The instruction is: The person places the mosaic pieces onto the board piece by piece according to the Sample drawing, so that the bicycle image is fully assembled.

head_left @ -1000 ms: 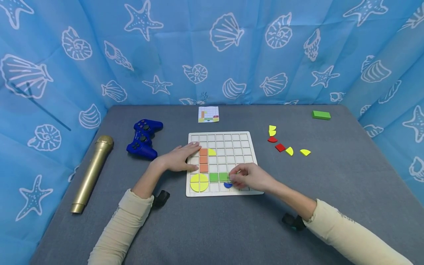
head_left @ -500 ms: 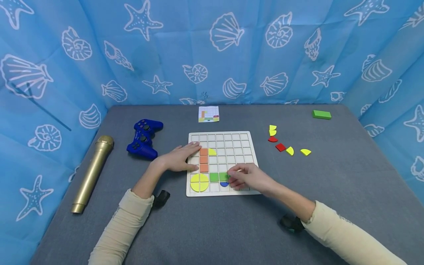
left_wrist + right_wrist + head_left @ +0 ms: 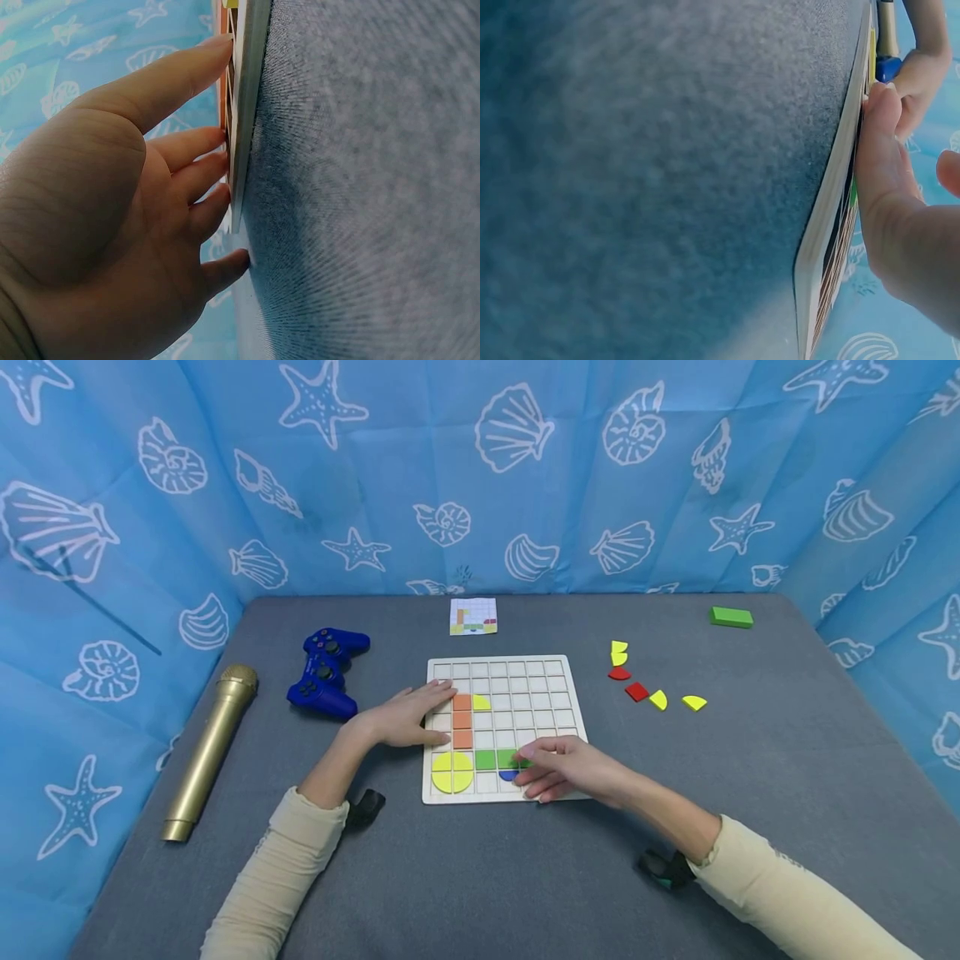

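The pale grid board (image 3: pixel 558 702) lies flat near the middle of the grey desk (image 3: pixel 480 877); the left hand (image 3: pixel 408 717) rests on the board's left edge, its fingers stretched and gripping nothing; the right hand (image 3: pixel 566 767) sits over the near right part, fingers loosely extended, thumb apart from them, with nothing visibly held.

Just under its fingertips lies a blue piece (image 3: pixel 508 775), partly covered, in the row along the board's near edge; a row of green squares (image 3: pixel 486 760) lies directly above it, its right end hidden by the fingers; three orange squares (image 3: pixel 462 720) stand in a column beside the left hand, a yellow quarter piece (image 3: pixel 481 702) touching the top one on its right; a yellow circle (image 3: pixel 461 762) of four quarters fills the near left corner.

Right of the board lie loose yellow pieces (image 3: pixel 694 702) and red pieces (image 3: pixel 637 692); a green block (image 3: pixel 731 617) lies near the desk's far right corner; a printed card (image 3: pixel 473 617) lies by the far edge; a blue controller (image 3: pixel 327 670) lies towards the far left corner, a gold microphone (image 3: pixel 210 756) along the left edge.
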Demonstrator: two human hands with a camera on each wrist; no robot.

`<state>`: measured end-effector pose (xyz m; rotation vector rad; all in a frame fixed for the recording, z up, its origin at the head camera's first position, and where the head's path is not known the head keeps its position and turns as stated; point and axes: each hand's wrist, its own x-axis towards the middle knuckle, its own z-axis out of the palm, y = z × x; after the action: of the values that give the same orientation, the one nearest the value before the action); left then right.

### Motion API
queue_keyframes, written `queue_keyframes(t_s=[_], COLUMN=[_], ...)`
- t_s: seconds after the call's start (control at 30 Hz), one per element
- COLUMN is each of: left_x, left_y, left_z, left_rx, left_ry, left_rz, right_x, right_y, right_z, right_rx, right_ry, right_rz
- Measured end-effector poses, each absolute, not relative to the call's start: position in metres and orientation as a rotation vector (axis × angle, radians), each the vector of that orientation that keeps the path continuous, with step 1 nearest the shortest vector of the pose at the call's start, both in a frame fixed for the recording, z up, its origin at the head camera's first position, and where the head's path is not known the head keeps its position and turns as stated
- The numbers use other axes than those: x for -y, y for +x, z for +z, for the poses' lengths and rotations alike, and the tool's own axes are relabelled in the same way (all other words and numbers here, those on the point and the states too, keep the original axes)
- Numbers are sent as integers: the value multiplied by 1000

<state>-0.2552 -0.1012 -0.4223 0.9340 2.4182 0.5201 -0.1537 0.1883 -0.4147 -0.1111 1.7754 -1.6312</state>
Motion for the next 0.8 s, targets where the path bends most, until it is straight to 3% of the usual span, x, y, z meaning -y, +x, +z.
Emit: queue_keyframes(t_s=[0.8], left_x=[102], left_y=[-255], left_z=[-424], left_rx=[-2431], left_ry=[939], left_rz=[521], right_x=[-247], right_y=[-181], right_z=[-411], right_rx=[-1518], right_ry=[69], right_rz=[-1849])
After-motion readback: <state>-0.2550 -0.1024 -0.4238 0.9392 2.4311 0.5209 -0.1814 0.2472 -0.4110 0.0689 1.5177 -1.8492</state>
